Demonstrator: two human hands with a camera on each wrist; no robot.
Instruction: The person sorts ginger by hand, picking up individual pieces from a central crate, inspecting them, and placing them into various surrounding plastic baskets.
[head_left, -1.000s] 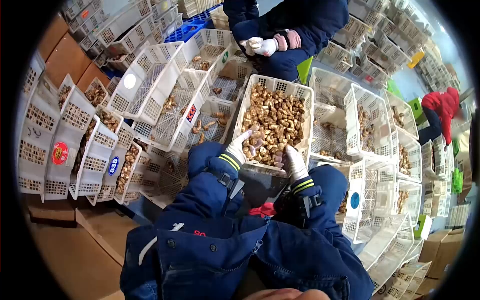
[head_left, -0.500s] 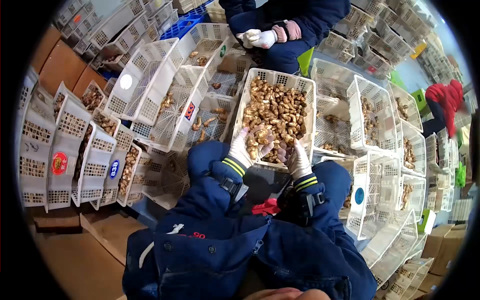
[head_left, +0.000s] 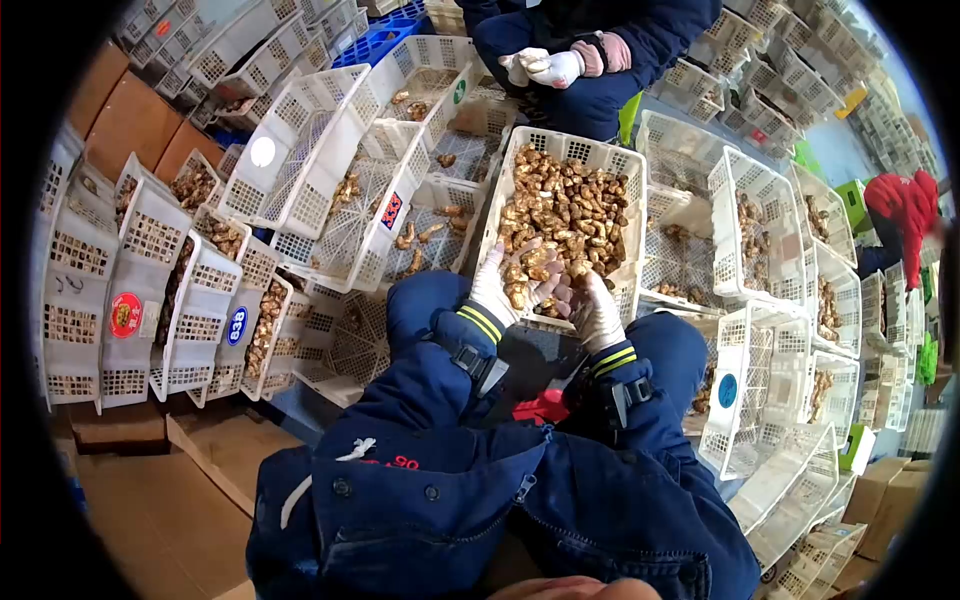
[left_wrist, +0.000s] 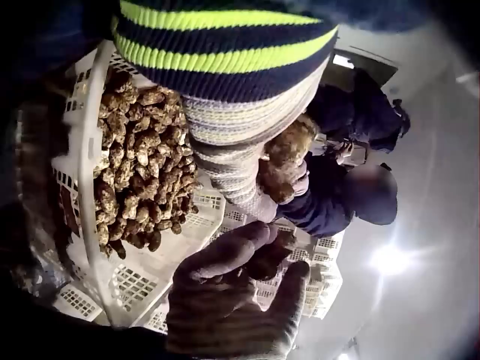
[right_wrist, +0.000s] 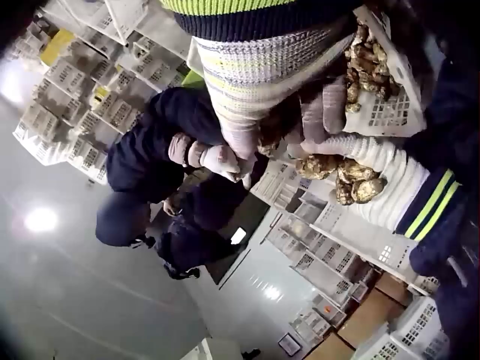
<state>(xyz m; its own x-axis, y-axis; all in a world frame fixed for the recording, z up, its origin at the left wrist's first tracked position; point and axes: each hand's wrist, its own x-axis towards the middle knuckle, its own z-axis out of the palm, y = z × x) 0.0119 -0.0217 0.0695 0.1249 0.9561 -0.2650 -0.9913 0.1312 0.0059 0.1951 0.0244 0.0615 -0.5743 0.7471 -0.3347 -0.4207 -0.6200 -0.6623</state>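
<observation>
Gloved in white knit, my left hand (head_left: 495,288) is palm up over the near-left part of a white crate (head_left: 640,230), cupping several brown knobbly mushrooms (right_wrist: 361,185). My right hand (head_left: 598,318), beside it at the near right corner, pinches one mushroom (left_wrist: 268,260) between thumb and fingers, as the left wrist view shows. The fingertips of both hands come close together in the head view. Under and beyond them, loose mushrooms (head_left: 570,190) fill most of the crate.
Opposite sits a person with gloved hands (head_left: 545,68) folded. White crates (head_left: 390,215) with a few mushrooms flank the full crate on the left, and more crates (head_left: 745,225) on the right. Cardboard boxes (head_left: 170,480) lie at lower left. A person in red (head_left: 900,205) is at far right.
My left hand, earlier reaching among the mushrooms in the crate, has turned palm up with several in it. My right hand has come up slightly and now pinches one mushroom.
</observation>
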